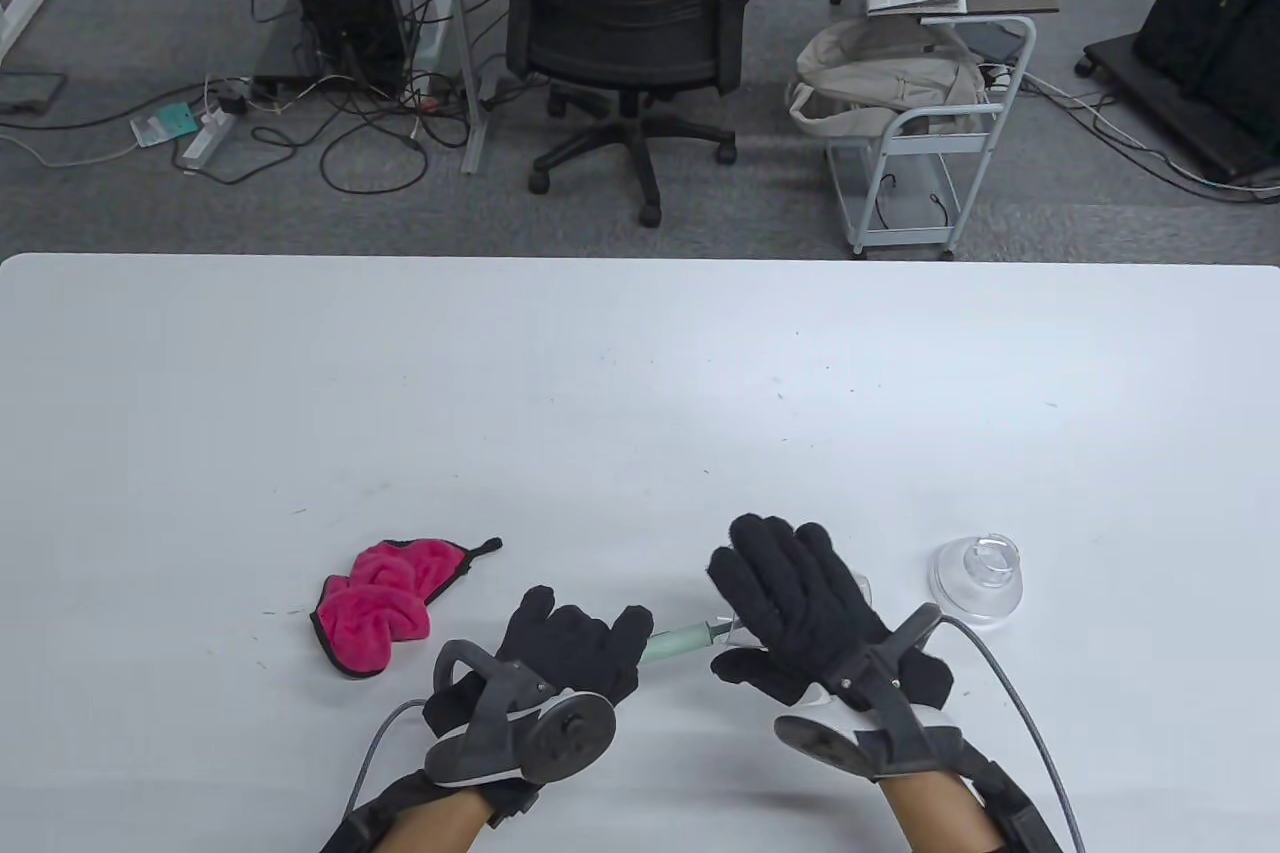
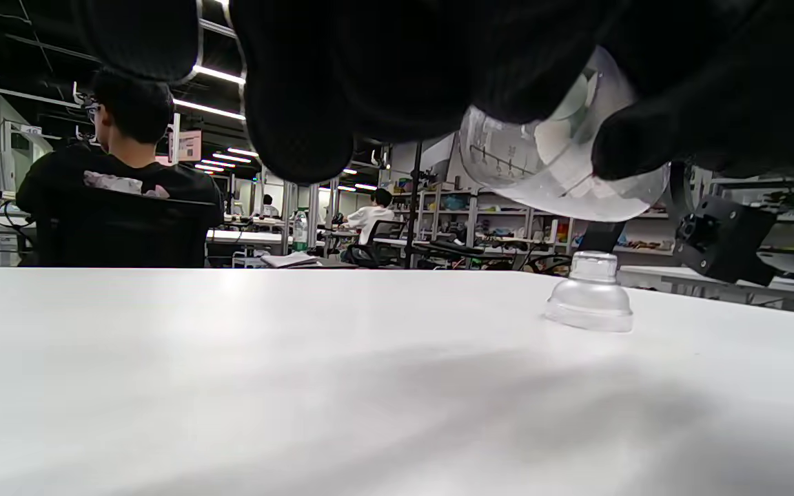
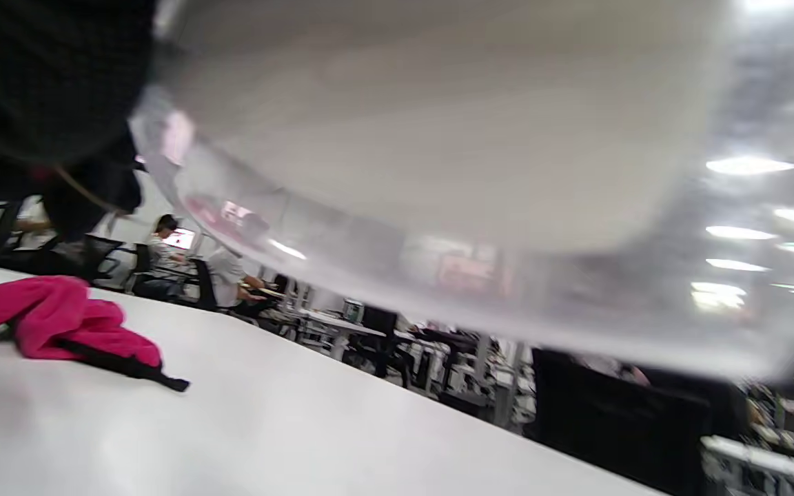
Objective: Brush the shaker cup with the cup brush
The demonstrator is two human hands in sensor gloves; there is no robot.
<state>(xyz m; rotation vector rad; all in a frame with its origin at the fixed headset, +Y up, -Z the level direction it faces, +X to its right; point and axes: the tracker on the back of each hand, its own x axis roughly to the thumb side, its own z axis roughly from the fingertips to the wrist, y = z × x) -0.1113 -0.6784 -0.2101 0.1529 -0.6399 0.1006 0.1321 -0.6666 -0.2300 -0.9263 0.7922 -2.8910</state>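
My right hand (image 1: 790, 608) grips the clear shaker cup (image 2: 548, 162), held on its side above the table near the front edge; the cup fills the top of the right wrist view (image 3: 438, 172). My left hand (image 1: 570, 648) grips the pale green handle of the cup brush (image 1: 680, 643), which points right into the cup's mouth. The brush head is hidden behind my right hand. The cup shows measuring marks in the left wrist view.
The clear domed lid (image 1: 978, 576) stands on the white table (image 1: 640, 393) to the right of my right hand; it also shows in the left wrist view (image 2: 590, 293). A crumpled pink cloth (image 1: 385, 603) lies left of my left hand, also in the right wrist view (image 3: 52, 320).
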